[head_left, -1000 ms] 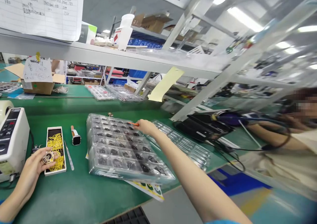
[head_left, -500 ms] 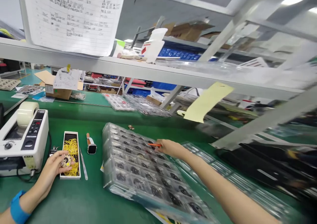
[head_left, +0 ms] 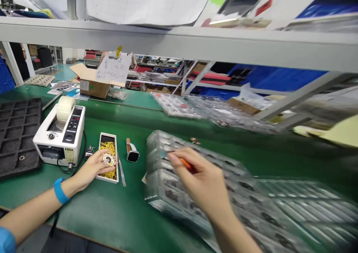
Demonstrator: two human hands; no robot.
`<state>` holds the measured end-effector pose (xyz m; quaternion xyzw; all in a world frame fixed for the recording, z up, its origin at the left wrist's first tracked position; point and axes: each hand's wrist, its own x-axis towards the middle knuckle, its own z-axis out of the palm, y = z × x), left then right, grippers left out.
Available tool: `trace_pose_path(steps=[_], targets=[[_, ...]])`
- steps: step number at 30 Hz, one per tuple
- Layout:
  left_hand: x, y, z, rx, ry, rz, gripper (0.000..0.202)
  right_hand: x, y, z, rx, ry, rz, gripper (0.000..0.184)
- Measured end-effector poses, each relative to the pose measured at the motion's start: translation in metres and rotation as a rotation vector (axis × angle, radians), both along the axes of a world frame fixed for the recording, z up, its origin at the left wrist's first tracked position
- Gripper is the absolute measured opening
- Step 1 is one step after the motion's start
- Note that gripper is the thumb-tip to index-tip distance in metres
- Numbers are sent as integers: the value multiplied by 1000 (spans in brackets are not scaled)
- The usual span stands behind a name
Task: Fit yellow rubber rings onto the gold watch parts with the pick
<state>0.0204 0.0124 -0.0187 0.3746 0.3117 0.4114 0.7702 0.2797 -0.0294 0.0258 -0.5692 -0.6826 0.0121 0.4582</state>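
My left hand pinches a small round watch movement, white and gold with a dark centre, above a narrow white box. Yellow rubber rings fill much of that box. My right hand is closed around a slim orange tool, whose exact kind is unclear. It hovers over a stack of clear plastic trays with dark round parts in their pockets. Motion blurs the hand and the stack.
A white tape dispenser and a black compartment tray stand at the left. Tweezers and a smartwatch lie beside the box. A clear ribbed tray is at right; a shelf beam crosses overhead.
My view has swung left, bringing the black tray into sight. My right hand has moved off the tray pockets toward the stack's left end, keeping the orange tool. My left hand still holds the movement.
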Motion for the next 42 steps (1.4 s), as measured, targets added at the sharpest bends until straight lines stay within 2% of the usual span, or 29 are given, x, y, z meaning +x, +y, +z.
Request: trace_pose_path(steps=[3,6,9,12,19,33,42], targets=[[-2,3,-4,77,-6,-27,39,-69,1,-3,-127,249,172,25],[-2,4,-5,143,11,-25,42,-95,14,-18,-233,433,201,25],[-1,4,-5,176,45,-26,45,-96,23,-34,-261,556,188,23],[0,3,-5,197,71,-42,44,-93,22,-41,-277,593,194,21],[1,-1,-3,188,90,-64,41,-96,15,-43,-293,597,225,16],[6,-5,-7,205,107,-38,39,-108,10,-48,-235,494,81,17],[7,-5,-6,205,157,-18,32,-108,9,-49,-217,393,110,14]])
